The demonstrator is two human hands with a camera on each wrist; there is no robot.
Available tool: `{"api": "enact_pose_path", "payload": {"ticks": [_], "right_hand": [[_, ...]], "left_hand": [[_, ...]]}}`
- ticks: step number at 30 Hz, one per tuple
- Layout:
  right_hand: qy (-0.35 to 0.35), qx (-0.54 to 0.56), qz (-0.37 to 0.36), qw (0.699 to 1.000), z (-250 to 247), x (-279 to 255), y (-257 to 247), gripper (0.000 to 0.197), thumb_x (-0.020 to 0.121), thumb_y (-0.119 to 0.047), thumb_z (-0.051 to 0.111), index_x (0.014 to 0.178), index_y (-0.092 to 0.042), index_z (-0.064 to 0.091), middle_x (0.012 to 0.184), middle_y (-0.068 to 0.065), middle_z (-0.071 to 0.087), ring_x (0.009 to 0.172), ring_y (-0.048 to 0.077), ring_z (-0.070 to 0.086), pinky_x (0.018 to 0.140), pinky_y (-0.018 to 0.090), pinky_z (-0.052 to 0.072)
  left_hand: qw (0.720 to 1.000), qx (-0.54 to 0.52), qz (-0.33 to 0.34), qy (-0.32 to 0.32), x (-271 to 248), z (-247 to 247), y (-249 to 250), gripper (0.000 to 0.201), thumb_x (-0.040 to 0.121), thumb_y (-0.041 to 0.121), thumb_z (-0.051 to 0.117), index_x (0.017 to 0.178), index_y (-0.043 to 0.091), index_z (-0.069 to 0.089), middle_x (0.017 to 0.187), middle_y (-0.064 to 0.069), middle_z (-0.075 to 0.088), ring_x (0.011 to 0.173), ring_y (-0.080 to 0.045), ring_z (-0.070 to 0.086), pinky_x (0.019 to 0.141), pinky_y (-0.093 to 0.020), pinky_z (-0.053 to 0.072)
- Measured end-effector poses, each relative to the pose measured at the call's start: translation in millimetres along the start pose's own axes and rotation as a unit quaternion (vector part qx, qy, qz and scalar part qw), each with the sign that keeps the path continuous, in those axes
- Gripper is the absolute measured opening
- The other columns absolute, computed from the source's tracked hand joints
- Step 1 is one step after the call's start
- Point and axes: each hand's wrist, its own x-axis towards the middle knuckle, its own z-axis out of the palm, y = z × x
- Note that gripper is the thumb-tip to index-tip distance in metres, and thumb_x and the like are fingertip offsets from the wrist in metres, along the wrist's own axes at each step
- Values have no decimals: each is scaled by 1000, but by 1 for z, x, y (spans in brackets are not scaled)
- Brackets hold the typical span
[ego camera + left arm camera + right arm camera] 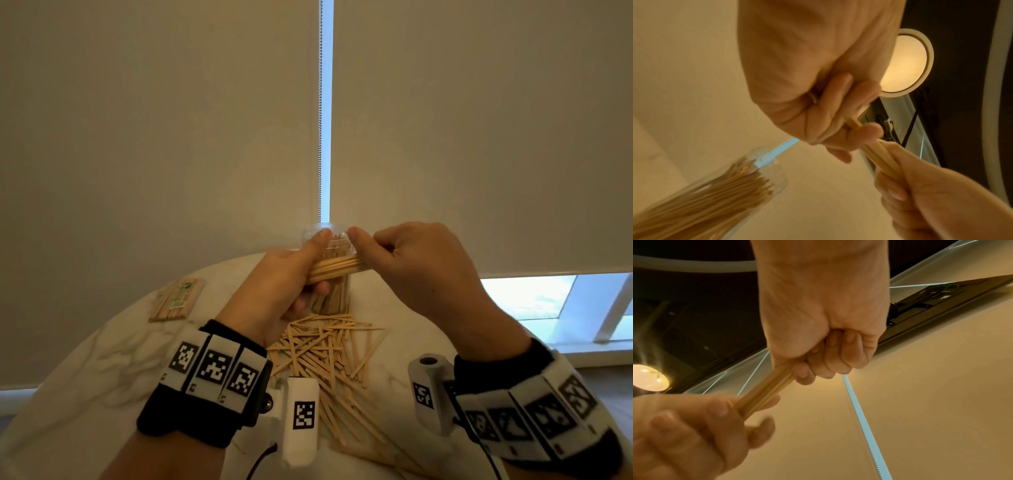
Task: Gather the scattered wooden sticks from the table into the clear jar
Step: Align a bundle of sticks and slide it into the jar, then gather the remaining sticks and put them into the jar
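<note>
Both hands hold one bundle of wooden sticks [337,268] level in the air, just in front of the clear jar [329,301]. My left hand [296,274] grips the bundle's left end and my right hand [387,253] grips its right end. The same bundle [764,393] runs between my right hand [824,353] and my left hand [694,431] in the right wrist view. The jar [719,191] stands upright, packed with sticks; my hands hide part of it. Several loose sticks [322,349] lie scattered on the marble table [102,359] in front of the jar.
A wrapped packet of sticks [178,299] lies at the table's back left. Window blinds [154,137] hang close behind the jar, with a bead chain [320,113] in the gap. The table's round edge curves away on both sides.
</note>
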Motion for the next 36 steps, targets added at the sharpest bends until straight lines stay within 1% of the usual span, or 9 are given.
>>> {"api": "enact_pose_path", "payload": {"ticks": [4, 8, 12, 15, 18, 23, 27, 32, 36], "right_hand": [[17, -18, 79, 997, -8, 3, 25, 60, 95, -59, 44, 63, -15, 70, 47, 7, 51, 52, 22, 54, 56, 38, 46], [60, -25, 148, 987, -10, 19, 46, 57, 94, -56, 48, 62, -14, 69, 50, 7, 58, 55, 26, 57, 61, 38, 49], [73, -51, 139, 986, 11, 66, 56, 57, 94, -57, 46, 62, -14, 68, 53, 5, 58, 56, 26, 57, 59, 36, 49], [45, -95, 96, 990, 34, 105, 58, 53, 94, -53, 47, 65, -14, 68, 53, 4, 56, 56, 25, 57, 55, 32, 42], [-50, -143, 42, 988, 51, 133, 57, 45, 91, -47, 55, 62, -15, 66, 56, 4, 56, 60, 25, 58, 54, 29, 38], [-201, -246, -59, 946, 76, 155, 52, 45, 91, -50, 60, 58, -21, 50, 61, -3, 52, 65, 18, 52, 65, 34, 51], [-248, -250, -110, 930, 103, 157, 44, 41, 86, -51, 66, 75, -12, 70, 72, 2, 66, 70, 20, 61, 68, 32, 53], [-252, -250, -61, 933, 118, 162, 37, 37, 87, -45, 68, 86, -8, 73, 82, 5, 70, 77, 22, 63, 72, 33, 55], [-296, -262, -40, 918, 125, 158, 32, 31, 95, -34, 57, 96, -6, 70, 95, 8, 71, 79, 23, 60, 77, 32, 54]], "left_hand": [[995, 2, 3, 99, 15, -1, -17, 69, 93, 71, 33, 100, 12, 69, 76, -15, 74, 46, -19, 55, 42, -25, 42], [986, 56, 35, 156, 39, -5, -40, 59, 90, 59, 58, 127, 13, 54, 100, -10, 71, 78, -18, 69, 68, -36, 62], [969, 178, 88, 145, 79, -2, -49, 129, 54, 86, 67, 156, 27, 15, 144, -8, 43, 126, -23, 51, 105, -47, 47], [957, 250, 71, 132, 109, 1, -45, 141, 56, 69, 82, 158, 20, -1, 157, -13, 28, 144, -28, 31, 117, -47, 32], [971, 212, 30, 105, 130, 1, -47, 140, 61, 53, 90, 157, 9, -3, 149, -8, 45, 136, -23, 44, 111, -34, 38], [964, 251, 37, 77, 140, -9, -67, 67, 65, 45, 90, 120, 19, 61, 105, 10, 71, 100, -11, 67, 61, -9, 42], [963, 263, 28, 59, 136, -10, -62, 45, 79, 28, 84, 98, 24, 44, 87, 14, 55, 85, -5, 53, 58, -11, 38], [960, 272, 21, 58, 136, -9, -61, 61, 80, 32, 83, 126, 15, 46, 107, 3, 58, 98, -14, 56, 75, -21, 41], [958, 280, 9, 60, 137, -11, -61, 77, 77, 40, 83, 134, 10, 40, 118, -1, 59, 96, -15, 52, 73, -22, 42]]}}
